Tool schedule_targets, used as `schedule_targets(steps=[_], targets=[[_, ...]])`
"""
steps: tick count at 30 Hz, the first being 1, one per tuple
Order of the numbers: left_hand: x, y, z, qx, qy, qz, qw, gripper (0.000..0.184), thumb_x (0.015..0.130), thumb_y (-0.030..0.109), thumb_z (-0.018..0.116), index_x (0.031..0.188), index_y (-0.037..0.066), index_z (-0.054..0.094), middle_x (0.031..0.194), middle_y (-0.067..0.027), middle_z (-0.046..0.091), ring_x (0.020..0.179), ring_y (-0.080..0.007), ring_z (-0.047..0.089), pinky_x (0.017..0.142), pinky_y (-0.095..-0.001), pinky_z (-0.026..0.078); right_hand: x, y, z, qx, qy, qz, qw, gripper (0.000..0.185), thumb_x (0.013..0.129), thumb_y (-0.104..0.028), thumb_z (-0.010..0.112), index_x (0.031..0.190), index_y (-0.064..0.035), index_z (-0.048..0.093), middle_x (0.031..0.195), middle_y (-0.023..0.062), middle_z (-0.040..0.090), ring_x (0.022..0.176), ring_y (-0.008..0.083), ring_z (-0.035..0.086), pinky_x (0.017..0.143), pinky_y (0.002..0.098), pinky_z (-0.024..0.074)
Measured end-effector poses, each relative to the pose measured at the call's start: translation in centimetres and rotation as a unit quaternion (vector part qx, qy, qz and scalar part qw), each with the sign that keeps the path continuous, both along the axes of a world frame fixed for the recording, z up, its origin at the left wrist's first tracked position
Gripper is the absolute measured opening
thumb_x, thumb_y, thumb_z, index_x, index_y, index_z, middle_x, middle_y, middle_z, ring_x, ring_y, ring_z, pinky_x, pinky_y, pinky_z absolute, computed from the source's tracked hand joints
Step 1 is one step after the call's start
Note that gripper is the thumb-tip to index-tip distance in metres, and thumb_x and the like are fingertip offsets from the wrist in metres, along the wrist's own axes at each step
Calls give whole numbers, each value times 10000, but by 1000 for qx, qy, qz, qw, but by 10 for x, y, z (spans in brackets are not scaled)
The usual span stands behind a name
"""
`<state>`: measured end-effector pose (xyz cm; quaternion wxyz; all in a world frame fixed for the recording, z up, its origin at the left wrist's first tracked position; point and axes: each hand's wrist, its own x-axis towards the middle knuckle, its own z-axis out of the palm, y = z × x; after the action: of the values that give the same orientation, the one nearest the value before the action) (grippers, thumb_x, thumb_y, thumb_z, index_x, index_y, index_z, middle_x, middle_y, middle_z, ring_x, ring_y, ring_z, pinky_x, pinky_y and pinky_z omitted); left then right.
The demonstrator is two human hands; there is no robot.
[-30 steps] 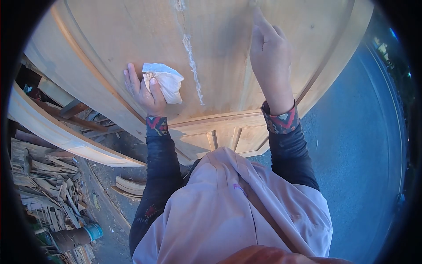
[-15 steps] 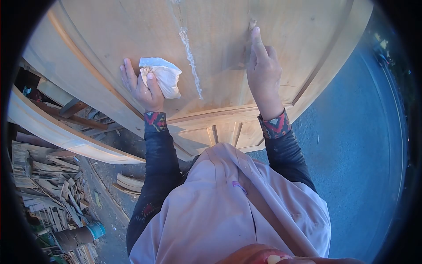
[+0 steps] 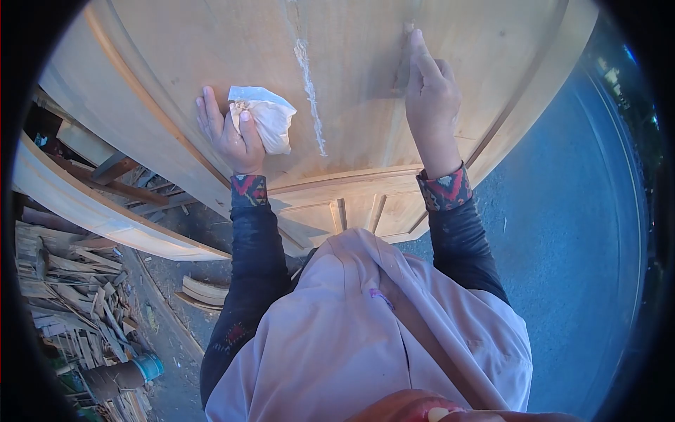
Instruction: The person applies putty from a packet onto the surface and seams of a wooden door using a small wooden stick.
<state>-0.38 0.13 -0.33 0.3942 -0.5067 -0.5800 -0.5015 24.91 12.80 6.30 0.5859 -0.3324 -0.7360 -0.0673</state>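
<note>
A pale wooden door panel (image 3: 358, 63) stands in front of me. My left hand (image 3: 235, 144) rests against its left part, thumb closed over a crumpled white plastic bag (image 3: 273, 126) with tan paste at its opening. On the upper right of the panel is my right hand (image 3: 432, 98). Its index finger points up the wood while the other fingers curl under; what they hold, if anything, is hidden. A small tan dab (image 3: 408, 28) shows at that fingertip. Between my hands runs a rough whitish streak of filler (image 3: 308, 88) down the panel.
Another curved wooden panel (image 3: 105, 204) stands at the left. Scrap wood (image 3: 84, 295) is heaped below it, near a blue-rimmed cylindrical container (image 3: 148, 367). Curved wood pieces (image 3: 204, 292) lie on the ground. Grey pavement (image 3: 555, 246) stretches along the right.
My right hand has slid slightly up and to the right along the panel. My left hand still holds the bag, almost in the same place.
</note>
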Motion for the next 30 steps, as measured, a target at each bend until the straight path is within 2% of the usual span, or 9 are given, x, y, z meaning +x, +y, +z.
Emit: schedule_targets(steps=[7, 10, 16, 19, 22, 25, 28, 30], targets=[[0, -1, 1, -7, -4, 9, 1000, 404, 925, 254, 436, 1083, -62, 632, 1432, -210, 400, 1342, -439, 304, 1100, -520, 220, 12, -12, 12, -54, 16, 43, 998, 387, 884, -57, 587, 1243, -200, 614, 651, 66, 546, 552, 210, 548, 515, 339, 465], [1, -1, 0, -4, -4, 5, 1000, 405, 927, 255, 432, 1084, -60, 634, 1433, -209, 398, 1342, -439, 303, 1101, -521, 219, 5, -5, 21, 2, 37, 56, 998, 400, 888, -69, 588, 1261, -211, 599, 659, 66, 546, 550, 214, 550, 511, 345, 465], [2, -1, 0, -5, -9, 9, 1000, 400, 928, 251, 430, 1072, -58, 639, 1429, -209, 404, 1342, -435, 306, 1101, -520, 219, 0, 0, -7, -42, 6, -8, 999, 437, 892, -85, 589, 1301, -236, 560, 694, 68, 568, 559, 224, 564, 511, 352, 470], [2, 0, 1, 2, -5, 3, 1000, 398, 929, 250, 429, 1062, -58, 642, 1429, -212, 403, 1344, -433, 304, 1102, -518, 219, 8, -3, -14, -66, -2, 5, 998, 408, 896, -84, 581, 1285, -209, 578, 685, 74, 563, 558, 211, 564, 511, 335, 466], [0, 1, 1, 3, -3, 1, 1000, 399, 930, 251, 426, 1056, -59, 644, 1428, -215, 403, 1343, -433, 305, 1102, -517, 219, 22, -9, -6, -150, 64, 140, 977, 389, 894, -69, 577, 1269, -172, 593, 653, 74, 526, 541, 192, 545, 505, 320, 453], [2, 1, 0, 0, -7, 3, 1000, 402, 931, 254, 425, 1060, -58, 645, 1427, -218, 403, 1342, -436, 305, 1102, -518, 220, 29, -22, 18, -130, 75, 75, 986, 383, 887, -52, 577, 1259, -142, 601, 647, 68, 530, 530, 175, 533, 495, 302, 435], [2, 0, 0, 0, -7, 3, 1000, 403, 932, 260, 428, 1060, -52, 649, 1426, -219, 404, 1342, -441, 302, 1101, -520, 220, 21, -8, 11, 0, 14, 31, 999, 390, 897, -61, 591, 1286, -95, 579, 648, 22, 511, 541, 62, 502, 513, 211, 410], [1, 1, 0, 3, -5, 1, 1000, 403, 932, 263, 430, 1060, -47, 652, 1425, -219, 406, 1343, -445, 298, 1101, -523, 221, 11, -15, 13, 9, 15, -12, 1000, 384, 895, -64, 593, 1278, -89, 583, 648, 23, 519, 542, 62, 498, 508, 214, 405]])
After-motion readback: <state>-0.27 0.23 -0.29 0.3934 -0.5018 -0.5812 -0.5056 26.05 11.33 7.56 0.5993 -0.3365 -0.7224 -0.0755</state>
